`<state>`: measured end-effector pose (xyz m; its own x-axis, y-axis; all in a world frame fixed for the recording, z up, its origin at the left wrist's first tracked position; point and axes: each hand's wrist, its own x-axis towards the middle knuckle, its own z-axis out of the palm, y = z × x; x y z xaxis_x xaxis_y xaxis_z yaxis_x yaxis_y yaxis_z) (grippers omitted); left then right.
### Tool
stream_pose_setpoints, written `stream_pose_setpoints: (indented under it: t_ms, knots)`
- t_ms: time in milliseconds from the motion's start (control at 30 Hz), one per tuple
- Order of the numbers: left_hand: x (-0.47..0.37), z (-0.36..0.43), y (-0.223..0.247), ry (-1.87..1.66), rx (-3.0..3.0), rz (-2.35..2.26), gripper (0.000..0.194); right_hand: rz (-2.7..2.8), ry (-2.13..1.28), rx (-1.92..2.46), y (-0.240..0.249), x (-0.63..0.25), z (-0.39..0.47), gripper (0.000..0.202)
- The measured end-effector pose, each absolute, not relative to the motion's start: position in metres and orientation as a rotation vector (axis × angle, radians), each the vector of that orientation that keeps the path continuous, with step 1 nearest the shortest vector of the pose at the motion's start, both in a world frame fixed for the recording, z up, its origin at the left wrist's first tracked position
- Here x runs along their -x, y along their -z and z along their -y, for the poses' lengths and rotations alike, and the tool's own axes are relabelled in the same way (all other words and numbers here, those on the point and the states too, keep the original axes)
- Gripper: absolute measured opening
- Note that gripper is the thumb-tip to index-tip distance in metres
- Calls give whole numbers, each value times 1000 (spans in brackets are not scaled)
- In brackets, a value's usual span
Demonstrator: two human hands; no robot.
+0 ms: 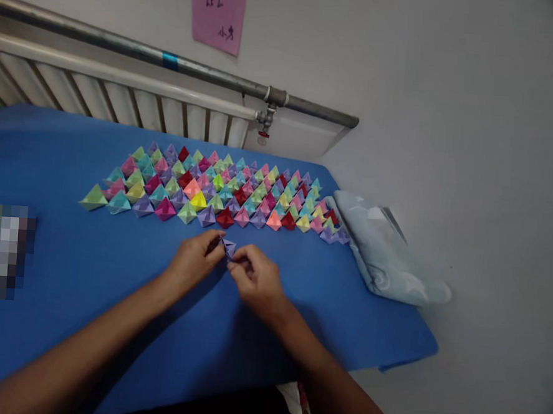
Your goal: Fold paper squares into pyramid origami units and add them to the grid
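A small purple folded-paper piece is held between my two hands, just in front of rows of folded paper pieces. My left hand pinches its left side with thumb and fingertips. At its right side, my right hand grips it with thumb and index finger. The rows hold several colourful paper boats, among them a dark red one, a bright yellow one and a light green one at the left end.
A blue cloth covers the table. Folded light-blue fabric lies at the right, against the wall. Behind the table are a radiator and a metal pipe. A pixelated area covers the left edge.
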<state>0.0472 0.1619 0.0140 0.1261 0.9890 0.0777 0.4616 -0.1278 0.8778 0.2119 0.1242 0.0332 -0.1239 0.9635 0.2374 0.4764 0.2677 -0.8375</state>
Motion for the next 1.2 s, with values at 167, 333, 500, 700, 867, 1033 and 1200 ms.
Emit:
stream_pose_setpoints:
  t_ms: [167, 333, 500, 700, 867, 1033, 1200]
  knots:
    - [-49, -176, -3, -975, -1920, -1433, 34, 1709, -791, 1362, -45, -212, -172, 13]
    - [-47, -177, 13, -1043, -1979, -1373, 36, 1781, -1020, 1375, -22, -203, -192, 20]
    - [-40, -174, 17, -1056, -1933, -1362, 35, 1757, -1029, 1386, -1, -204, -190, 16]
    - [-38, -170, 8, -1032, -1814, -1396, 31, 1809, -970, 1429, -3, -204, -187, 12]
    - [-38, -166, 1, -980, -1701, -1417, 24, 1894, -908, 1424, -5, -198, -181, 12]
    - [-38, -165, 5, -968, -1528, -1377, 26, 1857, -944, 1444, -6, -194, -179, 10]
    - [-38, -165, 7, -1000, -1380, -1355, 28, 1852, -971, 1429, -7, -193, -179, 13]
